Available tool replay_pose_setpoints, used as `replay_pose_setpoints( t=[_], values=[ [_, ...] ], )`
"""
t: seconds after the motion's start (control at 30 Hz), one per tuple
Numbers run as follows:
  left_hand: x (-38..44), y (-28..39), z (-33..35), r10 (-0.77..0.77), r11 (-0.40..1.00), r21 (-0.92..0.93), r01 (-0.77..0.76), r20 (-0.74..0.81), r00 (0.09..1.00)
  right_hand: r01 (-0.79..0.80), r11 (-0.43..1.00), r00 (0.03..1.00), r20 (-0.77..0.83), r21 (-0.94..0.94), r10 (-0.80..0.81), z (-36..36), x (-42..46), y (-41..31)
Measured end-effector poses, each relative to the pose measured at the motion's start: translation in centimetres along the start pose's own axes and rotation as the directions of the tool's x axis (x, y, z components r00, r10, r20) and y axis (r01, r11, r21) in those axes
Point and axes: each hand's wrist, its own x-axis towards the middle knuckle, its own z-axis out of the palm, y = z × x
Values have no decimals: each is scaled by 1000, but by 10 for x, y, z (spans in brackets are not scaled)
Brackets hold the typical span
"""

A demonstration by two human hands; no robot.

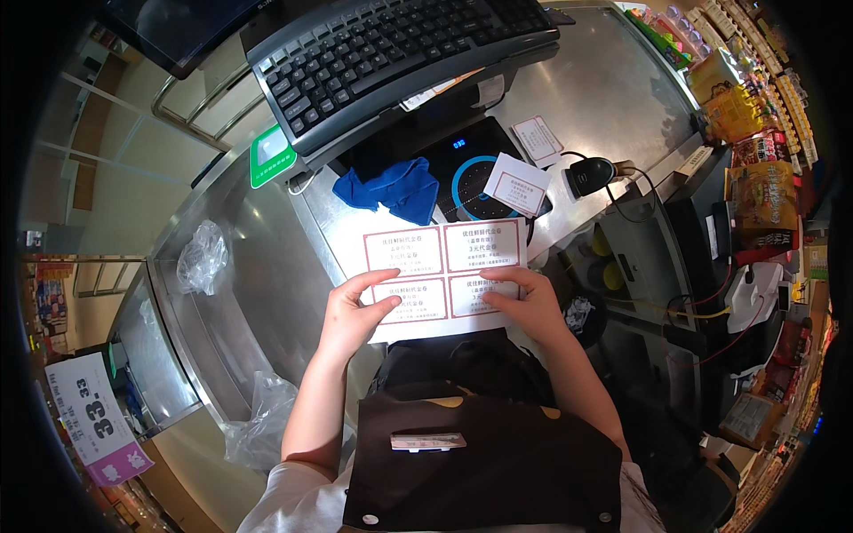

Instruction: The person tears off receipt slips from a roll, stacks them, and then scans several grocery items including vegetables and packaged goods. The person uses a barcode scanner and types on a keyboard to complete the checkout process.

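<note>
Between my two hands is a white paper sheet (406,331) printed with several red-bordered coupons bearing writing. My left hand (356,308) pinches the sheet from the left, thumb and index finger resting on its face. On the other side my right hand (530,300) grips it the same way. Just beyond the sheet's top edge lie cut coupons (518,184) on a black induction-style panel (466,140) with a blue ring and a lit display. A crumpled blue cloth (393,190) lies to the left of that ring.
A black keyboard (400,56) stands raised at the back. Another coupon (537,140) and a black handheld scanner (591,175) lie on the steel counter (593,60). Crumpled clear plastic bags (203,256) are at left. Cables (666,310) and packaged goods (760,200) crowd the right.
</note>
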Motion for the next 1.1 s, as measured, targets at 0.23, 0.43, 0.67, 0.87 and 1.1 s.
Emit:
replay_pose_setpoints(
  t=[0.23, 0.43, 0.67, 0.87, 1.1],
  values=[
    [0, -2, 4, 14, 998, -59, -15, -5, 1000, -6, 1000, 999, -54, -23, 5, -9, -5, -7],
    [-3, 9, 6, -39, 999, -37, 38, -25, 999, 32, 998, 998, -52, -52, -35, -9, -4, -12],
    [-3, 13, 2, -105, 992, -76, 104, -5, 994, -43, 998, 998, -48, -47, 41, -12, -2, -8],
    [-1, 17, 5, -124, 986, -116, 121, -22, 992, -78, 997, 996, -53, -27, 77, -10, -3, -11],
    [2, 13, 1, -85, 994, -64, 86, 10, 996, -61, 989, 998, -9, -133, 60, -14, -3, -11]
  ],
)
